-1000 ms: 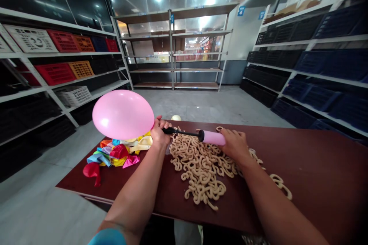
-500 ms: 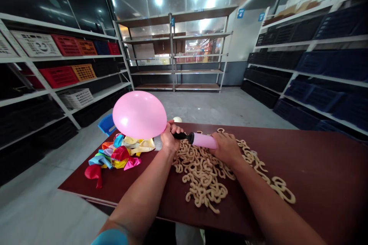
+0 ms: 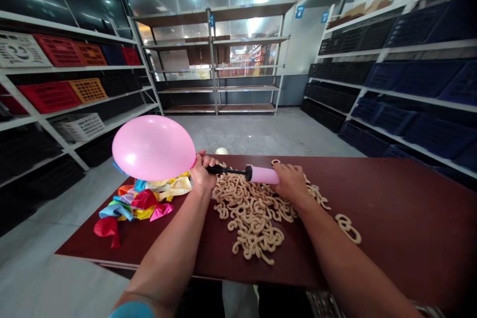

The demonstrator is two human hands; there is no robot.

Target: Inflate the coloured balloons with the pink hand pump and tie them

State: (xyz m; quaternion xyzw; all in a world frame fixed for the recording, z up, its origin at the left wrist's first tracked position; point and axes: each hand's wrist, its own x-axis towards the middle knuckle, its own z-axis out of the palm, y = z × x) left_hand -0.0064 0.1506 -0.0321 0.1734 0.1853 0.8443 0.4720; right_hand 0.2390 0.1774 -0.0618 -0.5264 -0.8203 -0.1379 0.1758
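Note:
A pink inflated balloon (image 3: 153, 147) bulges to the left of my left hand (image 3: 203, 174). That hand is closed around the balloon's neck and the black end of a balloon pump (image 3: 262, 175); where neck and pump meet is hidden by the fingers. My right hand (image 3: 292, 183) grips the pump's pink barrel at its far end. Between the hands a stretch of black rod shows. Beneath the pump lies a heap of beige, curled, ring-like pieces (image 3: 257, 218). Limp balloons (image 3: 145, 199) in several colours are piled under the inflated one.
All of this is on a dark red-brown table (image 3: 391, 208). A pale round object (image 3: 221, 151) shows behind its far edge. Shelves with crates (image 3: 50, 97) stand left, dark crates (image 3: 395, 79) right, and a metal rack (image 3: 214, 59) across the back.
My hands have drawn farther apart, baring more of the pump's black rod. The pink balloon looks larger and sits farther left. The whole view has shifted a little.

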